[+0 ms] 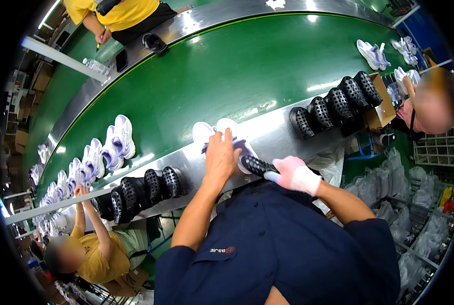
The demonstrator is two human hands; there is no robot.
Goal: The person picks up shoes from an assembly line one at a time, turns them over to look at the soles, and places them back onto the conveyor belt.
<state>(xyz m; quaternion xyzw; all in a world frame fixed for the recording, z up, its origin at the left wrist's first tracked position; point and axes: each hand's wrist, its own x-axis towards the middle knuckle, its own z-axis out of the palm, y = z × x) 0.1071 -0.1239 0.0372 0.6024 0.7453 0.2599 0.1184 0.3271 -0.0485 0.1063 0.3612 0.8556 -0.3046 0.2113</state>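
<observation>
Hands at metal ledge [278, 133] beside green belt [227, 76]; left hand [221, 158] bare, laid flat on white and lilac shoe [226, 136], fingers close together and pointing up over its tongue, shoe directly beneath fingertips and palm; a second white toe shows just left of those fingers. Right hand [294, 174] in pink-white glove, fingers curled round end of black studded sole [257, 165], which runs from the fingertips toward the left wrist, touching shoe's edge. Row of black soles [334, 104] stands on ledge well right of the gloved fingers; another row [143, 189] lies left of the bare hand. Finished shoes [105, 152] line belt further left; other workers at edges.
</observation>
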